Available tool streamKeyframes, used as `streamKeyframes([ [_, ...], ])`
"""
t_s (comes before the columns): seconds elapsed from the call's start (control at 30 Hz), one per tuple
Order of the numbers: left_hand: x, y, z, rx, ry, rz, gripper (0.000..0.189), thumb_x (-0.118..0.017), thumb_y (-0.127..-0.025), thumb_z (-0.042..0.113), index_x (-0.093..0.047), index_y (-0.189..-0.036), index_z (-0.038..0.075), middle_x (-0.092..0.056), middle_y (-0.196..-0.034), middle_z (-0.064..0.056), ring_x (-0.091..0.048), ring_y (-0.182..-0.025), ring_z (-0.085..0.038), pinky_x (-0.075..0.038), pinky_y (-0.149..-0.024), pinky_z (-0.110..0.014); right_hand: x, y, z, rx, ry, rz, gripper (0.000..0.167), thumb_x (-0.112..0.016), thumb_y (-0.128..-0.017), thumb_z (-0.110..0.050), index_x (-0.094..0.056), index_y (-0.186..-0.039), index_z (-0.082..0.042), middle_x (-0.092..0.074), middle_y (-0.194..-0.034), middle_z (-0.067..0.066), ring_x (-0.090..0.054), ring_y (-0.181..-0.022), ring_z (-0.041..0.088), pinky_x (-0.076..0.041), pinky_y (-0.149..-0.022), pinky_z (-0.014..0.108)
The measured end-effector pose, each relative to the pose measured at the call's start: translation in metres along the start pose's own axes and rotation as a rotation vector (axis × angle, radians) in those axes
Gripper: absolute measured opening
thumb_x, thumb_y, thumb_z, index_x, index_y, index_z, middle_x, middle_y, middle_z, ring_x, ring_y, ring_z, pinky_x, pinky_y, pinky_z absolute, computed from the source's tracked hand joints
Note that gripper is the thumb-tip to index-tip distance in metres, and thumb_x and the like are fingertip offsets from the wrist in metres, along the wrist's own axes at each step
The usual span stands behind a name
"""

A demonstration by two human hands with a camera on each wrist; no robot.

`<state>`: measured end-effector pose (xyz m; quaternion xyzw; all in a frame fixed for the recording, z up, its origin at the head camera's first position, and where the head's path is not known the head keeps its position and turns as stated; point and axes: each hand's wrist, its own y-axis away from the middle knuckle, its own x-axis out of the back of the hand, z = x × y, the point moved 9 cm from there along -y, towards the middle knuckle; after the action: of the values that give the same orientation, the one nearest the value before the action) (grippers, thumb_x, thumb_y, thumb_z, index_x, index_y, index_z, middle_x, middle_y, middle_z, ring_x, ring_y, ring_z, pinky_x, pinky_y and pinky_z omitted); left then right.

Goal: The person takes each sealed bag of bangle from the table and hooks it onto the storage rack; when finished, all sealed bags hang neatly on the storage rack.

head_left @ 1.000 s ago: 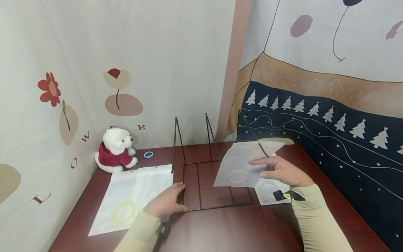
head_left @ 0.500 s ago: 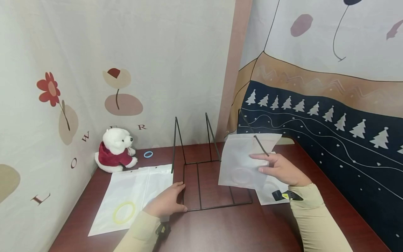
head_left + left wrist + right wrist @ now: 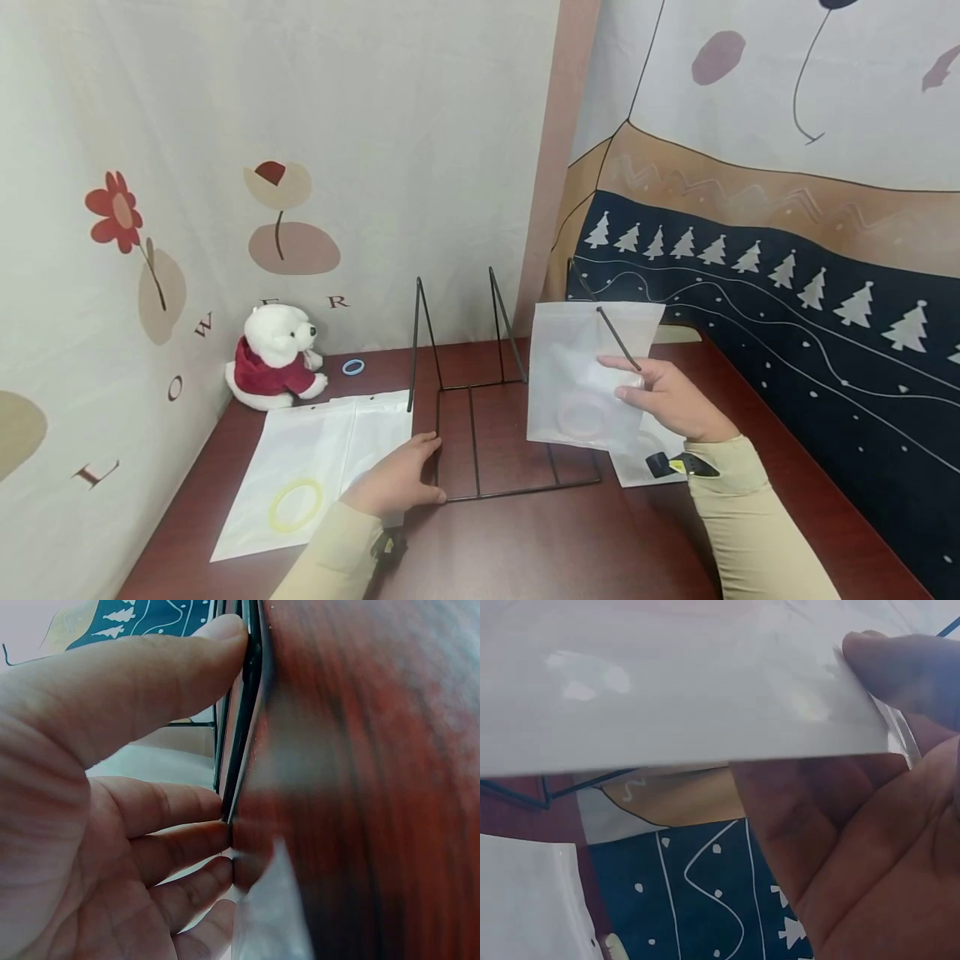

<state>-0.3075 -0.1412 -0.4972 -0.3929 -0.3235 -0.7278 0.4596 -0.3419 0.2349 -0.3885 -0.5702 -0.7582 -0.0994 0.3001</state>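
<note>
A black wire rack (image 3: 517,495) with upright loops stands mid-table. My left hand (image 3: 397,477) lies at its front left corner. In the left wrist view, thumb and fingertips touch the rack's rod (image 3: 249,697) without wrapping round it. My right hand (image 3: 678,400) pinches the edge of a frosted plastic bag (image 3: 558,367) between thumb and fingers. A pale pink ring (image 3: 581,417) shows faintly through the bag, low down. The bag is upright at the rack's right end, and a slanted wire of the right loop crosses in front of it.
Another white bag (image 3: 630,471) lies beyond the rack's right side, partly covered. At left are flat white bags (image 3: 251,492), one with a yellow ring (image 3: 296,506) inside. A white toy bear (image 3: 277,358) in red and a blue ring (image 3: 353,367) sit behind them.
The bag in my right hand has tipped from slanting to nearly upright, its top edge rising. My right hand has shifted only slightly. My left hand stays on the rack.
</note>
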Motion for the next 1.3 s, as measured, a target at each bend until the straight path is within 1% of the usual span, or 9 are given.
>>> streamKeyframes([
  [0.17, -0.001, -0.001, -0.001, -0.004, -0.003, -0.001, 0.09, -0.091, -0.078, 0.028, -0.051, -0.149, -0.009, -0.044, -0.161, -0.025, -0.044, -0.149, -0.043, -0.039, -0.122, -0.057, 0.002, 0.0, 0.002, -0.031, -0.054, 0.046, 0.049, -0.069, -0.101, -0.009, -0.063, -0.149, -0.017, -0.067, -0.14, 0.015, -0.066, -0.112, 0.035, -0.063, -0.084, 0.039],
  [0.43, -0.001, -0.001, 0.0, -0.004, 0.002, -0.005, 0.09, -0.091, -0.078, 0.028, -0.051, -0.149, -0.01, -0.044, -0.161, -0.026, -0.044, -0.149, -0.044, -0.039, -0.122, -0.057, 0.008, -0.002, 0.004, -0.034, -0.141, 0.154, 0.049, -0.068, -0.102, -0.01, -0.06, -0.15, -0.014, -0.063, -0.144, 0.019, -0.067, -0.108, 0.025, -0.064, -0.081, 0.033],
  [0.53, -0.001, 0.0, 0.0, -0.003, 0.008, -0.006, 0.09, -0.091, -0.077, 0.028, -0.051, -0.149, -0.01, -0.044, -0.161, -0.026, -0.044, -0.149, -0.044, -0.039, -0.122, -0.057, 0.008, -0.003, 0.004, -0.012, -0.153, 0.196, 0.048, -0.067, -0.102, -0.007, -0.06, -0.15, -0.011, -0.061, -0.147, 0.02, -0.065, -0.114, 0.02, -0.063, -0.082, 0.026],
  [0.67, 0.0, 0.001, 0.001, 0.0, 0.009, -0.004, 0.09, -0.091, -0.077, 0.028, -0.052, -0.149, -0.01, -0.045, -0.161, -0.026, -0.044, -0.149, -0.044, -0.04, -0.121, -0.058, 0.009, -0.005, 0.005, 0.014, -0.138, 0.251, 0.048, -0.066, -0.103, -0.006, -0.059, -0.15, -0.007, -0.056, -0.155, 0.017, -0.052, -0.133, 0.011, -0.056, -0.091, 0.015],
  [0.9, 0.0, 0.0, 0.001, 0.0, 0.003, 0.002, 0.09, -0.091, -0.077, 0.028, -0.052, -0.149, -0.009, -0.045, -0.161, -0.025, -0.045, -0.148, -0.044, -0.04, -0.121, -0.057, 0.007, -0.006, 0.011, -0.001, -0.255, 0.307, 0.05, -0.067, -0.104, -0.013, -0.056, -0.153, -0.009, -0.057, -0.15, 0.021, -0.07, -0.097, 0.008, -0.063, -0.08, 0.023],
  [0.97, -0.001, 0.0, 0.001, 0.0, 0.004, 0.002, 0.09, -0.091, -0.077, 0.028, -0.051, -0.149, -0.009, -0.045, -0.161, -0.025, -0.045, -0.148, -0.044, -0.04, -0.121, -0.057, 0.007, -0.007, 0.012, -0.008, -0.267, 0.333, 0.051, -0.066, -0.105, -0.013, -0.055, -0.154, -0.01, -0.056, -0.153, 0.02, -0.069, -0.102, 0.007, -0.062, -0.082, 0.02],
  [1.03, 0.0, 0.0, 0.001, -0.002, 0.005, 0.002, 0.09, -0.091, -0.077, 0.028, -0.051, -0.149, -0.01, -0.045, -0.161, -0.026, -0.045, -0.148, -0.044, -0.04, -0.121, -0.057, 0.007, -0.007, 0.012, -0.003, -0.273, 0.361, 0.051, -0.066, -0.104, -0.011, -0.055, -0.154, -0.009, -0.053, -0.157, 0.017, -0.064, -0.121, 0.012, -0.057, -0.091, 0.015],
  [1.17, 0.0, 0.0, 0.001, -0.005, 0.007, 0.001, 0.09, -0.091, -0.077, 0.028, -0.051, -0.149, -0.01, -0.045, -0.161, -0.026, -0.045, -0.148, -0.044, -0.04, -0.121, -0.058, 0.006, -0.008, 0.009, 0.024, -0.288, 0.392, 0.052, -0.064, -0.104, -0.006, -0.052, -0.155, -0.004, -0.046, -0.164, 0.015, -0.04, -0.151, 0.017, -0.042, -0.106, 0.006],
  [1.3, 0.0, 0.0, 0.0, -0.004, 0.007, -0.002, 0.09, -0.091, -0.077, 0.028, -0.051, -0.149, -0.01, -0.044, -0.161, -0.026, -0.044, -0.149, -0.044, -0.04, -0.121, -0.058, 0.003, -0.009, 0.006, 0.044, -0.325, 0.379, 0.059, -0.059, -0.101, 0.005, -0.047, -0.158, -0.004, -0.04, -0.167, 0.015, -0.043, -0.145, 0.014, -0.046, -0.102, 0.008],
])
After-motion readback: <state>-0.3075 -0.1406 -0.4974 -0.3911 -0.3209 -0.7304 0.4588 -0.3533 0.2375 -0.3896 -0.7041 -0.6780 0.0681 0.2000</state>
